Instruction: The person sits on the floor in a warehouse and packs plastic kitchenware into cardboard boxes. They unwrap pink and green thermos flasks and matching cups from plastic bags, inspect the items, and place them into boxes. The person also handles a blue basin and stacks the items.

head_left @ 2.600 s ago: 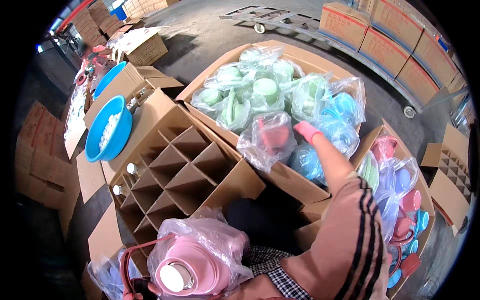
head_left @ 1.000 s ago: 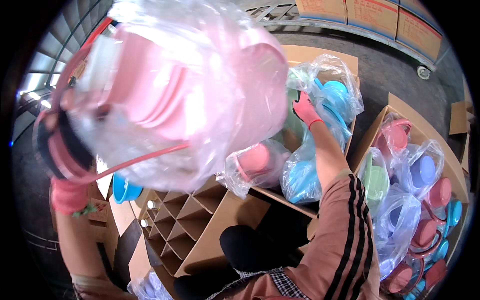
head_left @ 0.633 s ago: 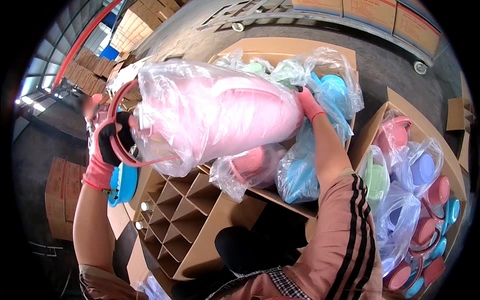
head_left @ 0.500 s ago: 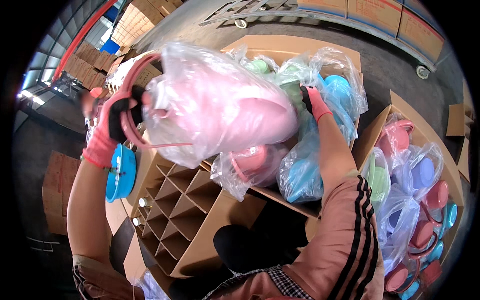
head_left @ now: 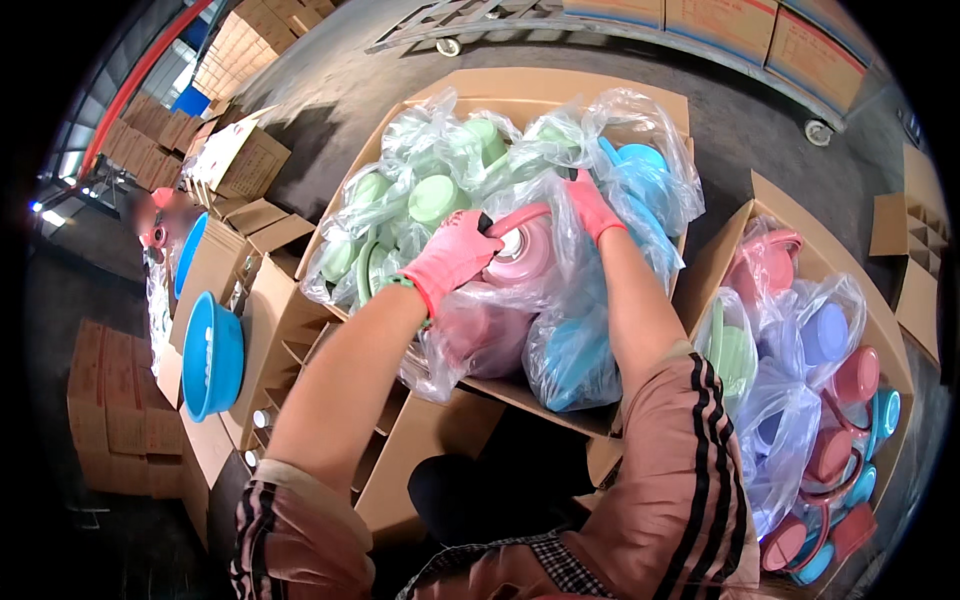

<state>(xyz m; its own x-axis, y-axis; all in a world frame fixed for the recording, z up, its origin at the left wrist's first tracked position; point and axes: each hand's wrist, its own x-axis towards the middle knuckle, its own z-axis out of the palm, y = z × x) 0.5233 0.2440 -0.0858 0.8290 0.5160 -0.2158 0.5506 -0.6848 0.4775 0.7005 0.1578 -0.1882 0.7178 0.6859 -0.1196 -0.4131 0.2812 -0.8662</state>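
Note:
My left hand (head_left: 455, 250), in a pink glove with dark fingertips, closes on the curved handle of a pink plastic jug (head_left: 522, 262) with a white cap. The jug sits among bagged pieces at the front of a large open carton (head_left: 560, 92). My right hand (head_left: 592, 205), gloved alike, pinches the clear plastic bag (head_left: 570, 235) beside the jug. Bagged green pieces (head_left: 437, 200) fill the carton's left and back. Bagged blue pieces (head_left: 640, 180) lie right of my right hand, and another blue one (head_left: 572, 355) lies in front.
A carton (head_left: 765, 200) of pink, blue, green and purple plastic pieces stands at right. A divided carton (head_left: 425, 450) lies near my knees. Blue basins (head_left: 212, 355) holding small white pieces stand at left. A cart (head_left: 690, 50) with boxes is behind; another person (head_left: 158, 225) is far left.
The bagged pink jug has come down from the left into the large carton. My left hand moved right with it. My right hand stays near the carton's middle, at the plastic.

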